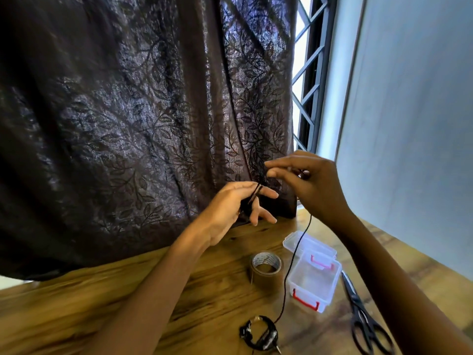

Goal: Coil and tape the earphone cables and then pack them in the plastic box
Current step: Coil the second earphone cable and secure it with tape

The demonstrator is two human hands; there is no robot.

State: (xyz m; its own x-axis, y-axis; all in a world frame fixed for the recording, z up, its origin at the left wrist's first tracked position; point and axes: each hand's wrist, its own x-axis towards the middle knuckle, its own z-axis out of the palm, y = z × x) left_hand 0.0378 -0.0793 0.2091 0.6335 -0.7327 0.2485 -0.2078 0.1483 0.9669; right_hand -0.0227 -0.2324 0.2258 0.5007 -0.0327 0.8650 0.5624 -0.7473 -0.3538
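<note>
My left hand (234,208) is raised above the table with its fingers spread, and turns of a black earphone cable (294,254) lie wound over them. My right hand (311,184) is just right of it and pinches the same cable, which hangs from there down past the clear plastic box (313,280) to the table. The box has red latches, stands open, and its lid (307,243) lies behind it. A second, coiled black earphone (258,334) lies on the table in front.
A roll of brown tape (266,267) stands left of the box. Black scissors (363,319) lie to its right on the wooden table (102,303). A dark patterned curtain (143,119) hangs behind, and a pale wall (414,124) is at the right.
</note>
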